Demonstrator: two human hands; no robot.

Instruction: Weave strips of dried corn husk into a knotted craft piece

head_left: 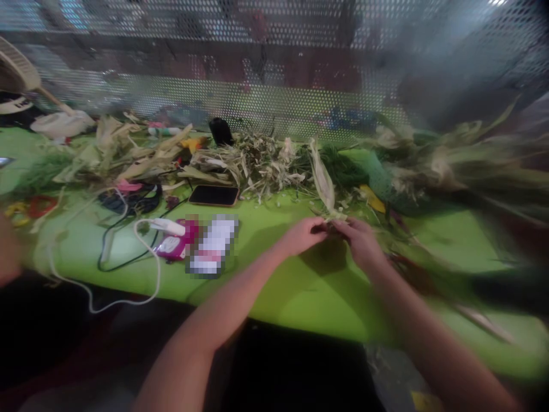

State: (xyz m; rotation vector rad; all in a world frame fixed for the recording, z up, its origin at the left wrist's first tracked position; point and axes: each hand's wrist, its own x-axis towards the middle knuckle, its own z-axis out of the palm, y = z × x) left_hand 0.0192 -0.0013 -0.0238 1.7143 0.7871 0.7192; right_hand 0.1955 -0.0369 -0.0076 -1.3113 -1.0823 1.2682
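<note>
My left hand (306, 234) and my right hand (360, 237) meet over the green table (266, 286), fingers closed on the lower end of a corn husk (323, 180). The pale, dry husk points away from me, its tip leaning toward a heap of husk scraps (274, 163). What exactly the fingertips pinch is blurred, though the husk's base comes out between both hands.
A dark phone (214, 195) lies left of the husk, with a pixelated phone-like object (213, 246) nearer me. Beside it sit a magenta power bank (178, 240) and a white cable (158, 280). Husk bundles (441, 157) spread right. Perforated metal (257, 103) stands behind.
</note>
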